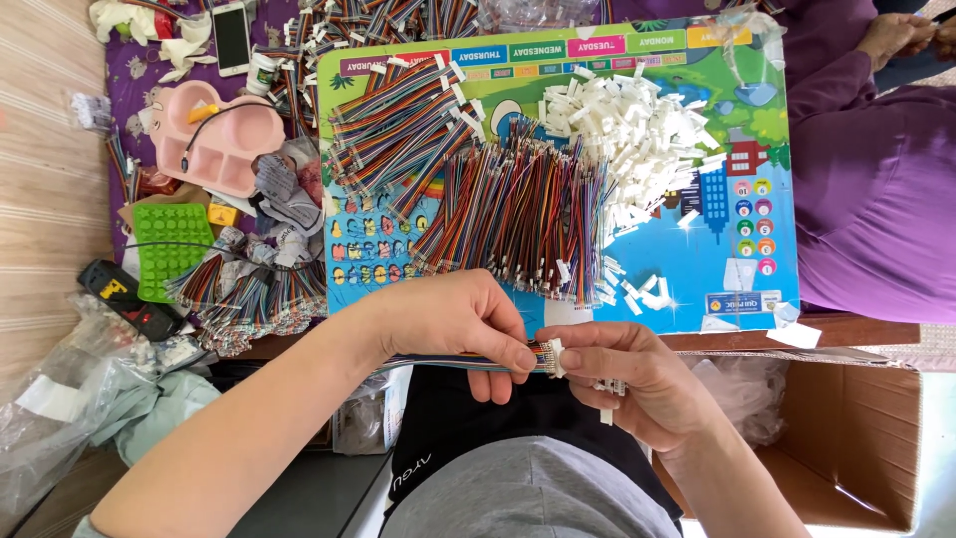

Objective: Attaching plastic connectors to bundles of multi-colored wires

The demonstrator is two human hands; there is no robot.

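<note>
The left hand [453, 319] pinches a flat rainbow ribbon cable [448, 361] between thumb and fingers, its grip closed on the cable close to the end where the wires meet a small white connector [554, 357]. The right hand [627, 374] meets it from the right, thumb and forefinger closed on that connector, with a few more white connectors [609, 387] tucked under its curled fingers. The cable lies level between the two hands, at the near edge of the desk [856, 329] and just above the person's lap. Farther off on the desk lies a colourful picture board [737, 139], green and blue with a strip of coloured labels along its far edge. On the board a large fan of loose multicoloured wires [518, 214] spreads across the middle, a bundle of finished ribbon cables [393, 125] lies at its far left, and a heap of white connectors [632, 134] sits to the right of them. Left of the board are a pink divided tray [214, 139], a green moulded tray [171, 244], a white phone [231, 37] and more wire bundles [249, 294]. An open cardboard box [856, 438] stands near right, and another person in a purple garment [876, 189] sits at the far right.
</note>
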